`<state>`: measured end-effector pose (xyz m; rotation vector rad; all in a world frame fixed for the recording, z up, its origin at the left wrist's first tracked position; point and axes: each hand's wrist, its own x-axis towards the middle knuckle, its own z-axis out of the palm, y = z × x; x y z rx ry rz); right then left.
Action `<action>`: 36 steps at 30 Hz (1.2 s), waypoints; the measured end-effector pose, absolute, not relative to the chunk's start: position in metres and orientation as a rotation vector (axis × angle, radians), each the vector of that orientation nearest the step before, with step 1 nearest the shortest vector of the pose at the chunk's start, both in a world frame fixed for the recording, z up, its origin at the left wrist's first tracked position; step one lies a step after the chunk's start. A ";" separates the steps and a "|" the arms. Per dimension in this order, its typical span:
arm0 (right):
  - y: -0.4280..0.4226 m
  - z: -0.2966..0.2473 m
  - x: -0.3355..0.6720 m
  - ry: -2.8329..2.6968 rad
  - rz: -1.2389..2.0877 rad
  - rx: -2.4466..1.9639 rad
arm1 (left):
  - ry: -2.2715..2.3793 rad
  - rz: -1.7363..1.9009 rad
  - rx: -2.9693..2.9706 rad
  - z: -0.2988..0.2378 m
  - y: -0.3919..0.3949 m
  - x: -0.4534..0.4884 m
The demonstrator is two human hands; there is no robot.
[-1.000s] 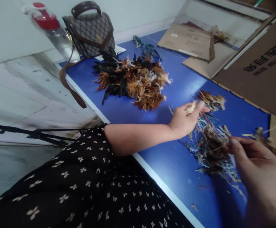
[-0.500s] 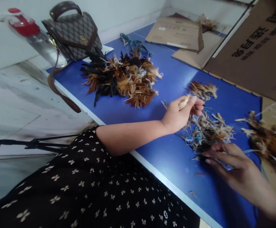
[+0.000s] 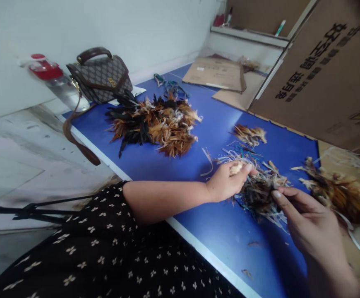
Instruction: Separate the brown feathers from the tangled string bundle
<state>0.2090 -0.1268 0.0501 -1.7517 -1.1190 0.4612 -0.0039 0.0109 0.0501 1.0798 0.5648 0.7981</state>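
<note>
My left hand (image 3: 225, 184) is closed, pinching a small pale feather tuft (image 3: 236, 167) at the left edge of a tangled heap of feathers and string scraps (image 3: 260, 186) on the blue table (image 3: 217, 231). My right hand (image 3: 304, 221) reaches in from the lower right. Its thumb and fingers are pinched on strands at the heap's right side. A small brown feather bunch (image 3: 250, 134) lies just beyond the heap.
A big pile of brown and black feathers (image 3: 155, 124) lies at the far left, with a patterned handbag (image 3: 99, 78) and a red-capped bottle (image 3: 54, 80) behind it. Cardboard boxes (image 3: 319, 78) stand on the right, more feathers (image 3: 341, 192) beside them. Flat cardboard (image 3: 217, 74) lies at the back.
My left hand has dropped from above the table down to the heap with its tuft. My right hand has moved up into the heap and pinched strands. The view has tilted up.
</note>
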 end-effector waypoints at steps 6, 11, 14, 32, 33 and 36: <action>-0.097 0.043 0.185 -1.147 0.653 -1.632 | 0.514 0.687 1.158 0.052 0.006 -0.010; -0.089 0.050 0.175 -1.270 0.594 -1.673 | 0.484 0.760 1.072 0.054 0.011 -0.009; -0.089 0.050 0.189 -1.355 0.377 -1.799 | 0.527 0.929 0.971 0.059 0.027 -0.008; -0.095 0.025 0.180 -2.019 0.211 -1.531 | 0.656 1.093 0.868 0.070 0.050 -0.007; -0.096 0.026 0.182 -1.959 0.229 -1.555 | 0.674 1.093 0.892 0.069 0.050 -0.008; -0.104 0.031 0.191 -1.580 0.353 -1.709 | 0.765 1.085 0.973 0.066 0.051 -0.011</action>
